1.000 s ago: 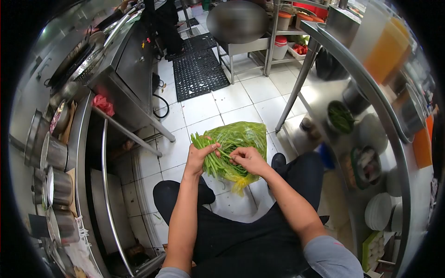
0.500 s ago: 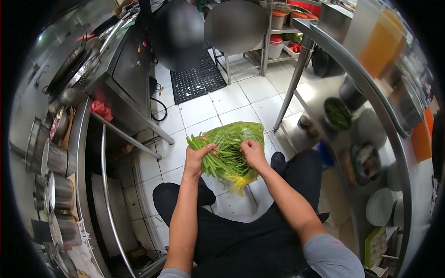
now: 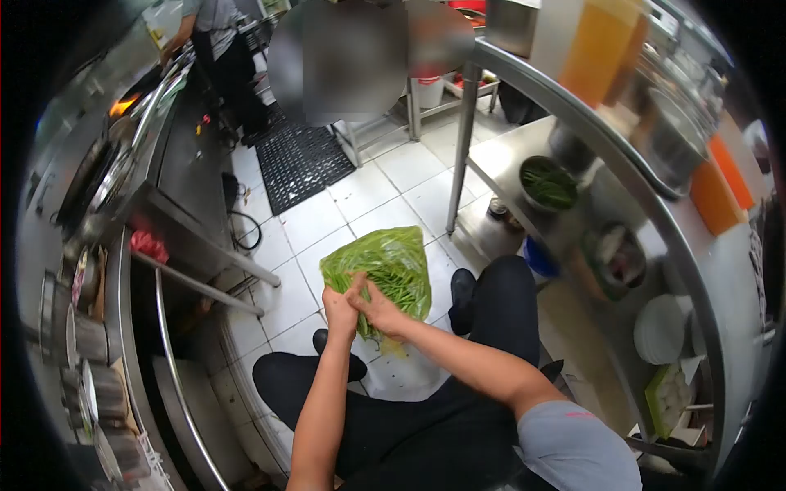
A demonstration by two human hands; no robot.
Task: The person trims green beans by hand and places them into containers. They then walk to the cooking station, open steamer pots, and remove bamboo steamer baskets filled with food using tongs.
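Note:
A yellow-green plastic bag point(image 3: 401, 239) lies open on my lap side of the floor, full of long thin green vegetable stems point(image 3: 395, 282). My left hand point(image 3: 339, 311) is at the bag's near left edge, its fingers curled, with stems showing just beside and below it. Most of what it grips is hidden by the hands. My right hand point(image 3: 382, 313) reaches across over the stems, fingers stretched toward my left hand and touching or overlapping it.
A steel shelf unit point(image 3: 589, 123) on the right holds a bowl of greens point(image 3: 548, 182) and stacked plates point(image 3: 659, 329). Steel counters with pots point(image 3: 105, 389) run along the left. A black mat point(image 3: 303, 168) lies ahead. A co-worker point(image 3: 219, 57) stands near a flame point(image 3: 123, 105).
My right hand has moved left to meet my left hand. The bunch sticking out left of my left hand no longer shows. The view has turned right, and a co-worker appears at upper left.

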